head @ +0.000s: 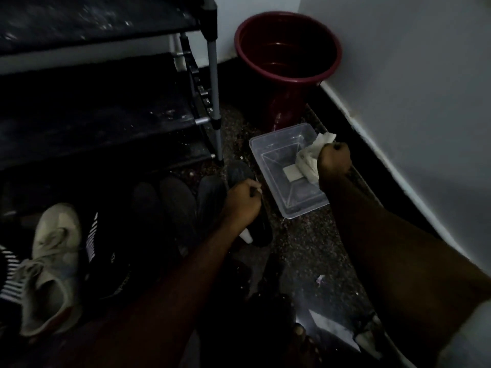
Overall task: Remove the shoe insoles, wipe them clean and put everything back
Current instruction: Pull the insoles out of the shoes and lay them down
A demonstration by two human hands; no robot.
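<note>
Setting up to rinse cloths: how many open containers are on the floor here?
2. A dark red round plastic bucket stands against the wall; a clear rectangular plastic tub sits just in front of it. Dim corners may hide others.

The rack [106, 115] stands at left, the bucket [288, 49] right of it by the wall [411, 75]. Before the bucket lies the tub [265, 150], a cloth [308, 160] over its right edge. Insoles [178, 200] lie before the rack, a shoe [261, 232] between them and the tub.
</note>
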